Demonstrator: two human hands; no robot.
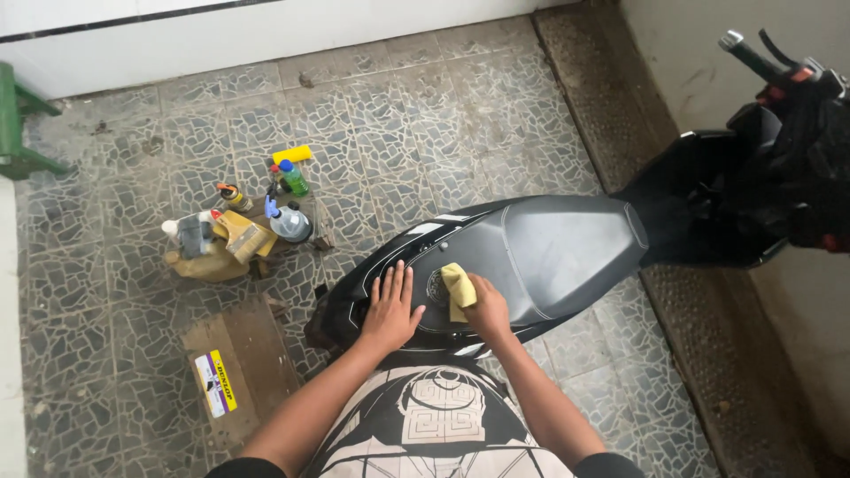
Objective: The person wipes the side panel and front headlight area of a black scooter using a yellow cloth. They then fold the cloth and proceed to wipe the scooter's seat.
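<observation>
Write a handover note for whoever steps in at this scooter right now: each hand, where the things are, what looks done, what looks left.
Left hand: flat, fingers spread, on the black rear panel of the scooter, holding nothing.
Right hand: gripping a folded yellow cloth, pressed on the panel just behind the seat.
Supplies: a cluster of bottles and cans on the tiled floor to the left, with a flat cardboard piece nearer.
Done: cannot tell how much is already wiped.
Left: probably the seat and the front, judging by where the cloth is now.
</observation>
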